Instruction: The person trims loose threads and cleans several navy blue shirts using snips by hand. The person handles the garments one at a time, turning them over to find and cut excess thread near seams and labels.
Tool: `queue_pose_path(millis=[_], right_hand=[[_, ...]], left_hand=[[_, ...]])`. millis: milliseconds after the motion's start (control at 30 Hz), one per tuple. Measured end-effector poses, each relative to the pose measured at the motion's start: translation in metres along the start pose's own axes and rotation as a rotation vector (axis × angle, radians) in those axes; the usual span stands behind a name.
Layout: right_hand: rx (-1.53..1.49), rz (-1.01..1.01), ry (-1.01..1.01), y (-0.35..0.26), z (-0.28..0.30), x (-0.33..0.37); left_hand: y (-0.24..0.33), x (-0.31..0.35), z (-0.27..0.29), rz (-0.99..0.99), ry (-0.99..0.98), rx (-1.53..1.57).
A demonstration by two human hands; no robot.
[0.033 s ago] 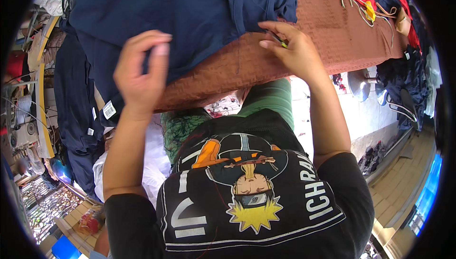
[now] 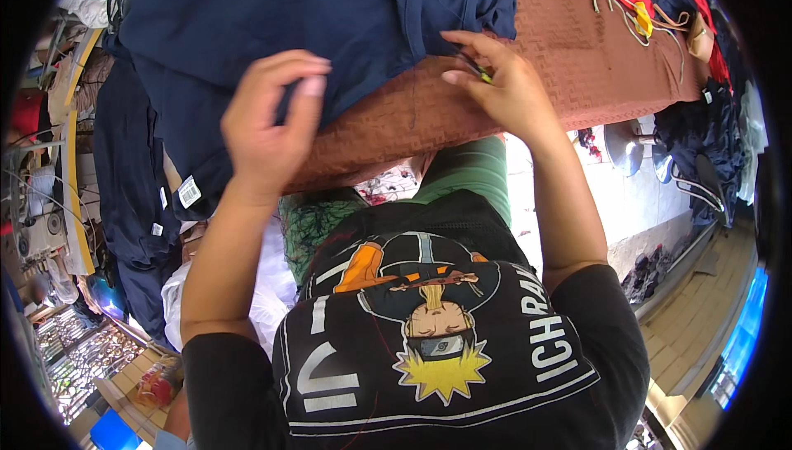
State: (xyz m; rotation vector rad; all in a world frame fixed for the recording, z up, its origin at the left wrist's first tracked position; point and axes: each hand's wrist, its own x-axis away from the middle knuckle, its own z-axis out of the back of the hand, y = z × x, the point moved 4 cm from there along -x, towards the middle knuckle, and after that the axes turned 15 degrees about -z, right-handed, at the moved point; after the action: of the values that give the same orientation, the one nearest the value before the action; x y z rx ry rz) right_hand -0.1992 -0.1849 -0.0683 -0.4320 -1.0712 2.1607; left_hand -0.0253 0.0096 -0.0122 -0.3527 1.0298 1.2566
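Navy blue fabric (image 2: 272,4) lies in loose folds over the brown-covered table (image 2: 569,62) in front of me. Above its near part is my left hand (image 2: 272,124), thumb and forefinger curved with a gap between them and nothing visible in the grasp. Farther right, by the fabric's edge, my right hand (image 2: 503,83) grips a small slim dark tool (image 2: 478,68) with a yellow-green part. Fingers cover most of that tool, so its exact kind is unclear. A thin dark thread (image 2: 414,99) hangs at the fabric's near edge.
Red cloth strips, pale cords (image 2: 627,17) and a small yellow item (image 2: 643,18) lie at the table's far right. Dark garments with white tags (image 2: 190,192) hang at left. White plastic (image 2: 268,285) sits beside my leg. A metal-framed stand (image 2: 697,186) is at right.
My left hand has moved right, toward the right hand, and slightly nearer the table's front edge. The right hand has shifted slightly left with the small tool. The fabric looks unmoved.
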Motion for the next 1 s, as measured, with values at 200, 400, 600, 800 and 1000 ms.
queue_pose_path(millis=[200,400,600,800,1000], right_hand=[[0.113,0.157,0.174,-0.008,-0.023,-0.013],[-0.101,-0.068,0.084,0.007,-0.009,-0.001],[-0.176,-0.160,0.016,0.018,-0.007,-0.001],[-0.025,-0.166,0.001,0.003,-0.027,-0.017],[-0.128,-0.282,-0.055,0.006,-0.014,-0.008]], left_hand=[[0.004,0.001,-0.073,-0.012,-0.093,0.239],[-0.007,0.000,-0.092,-0.024,-0.135,0.174],[-0.003,-0.003,-0.101,-0.031,-0.227,-0.028],[-0.009,-0.003,-0.103,-0.011,-0.223,-0.017],[-0.013,-0.002,-0.105,0.020,-0.271,-0.014]])
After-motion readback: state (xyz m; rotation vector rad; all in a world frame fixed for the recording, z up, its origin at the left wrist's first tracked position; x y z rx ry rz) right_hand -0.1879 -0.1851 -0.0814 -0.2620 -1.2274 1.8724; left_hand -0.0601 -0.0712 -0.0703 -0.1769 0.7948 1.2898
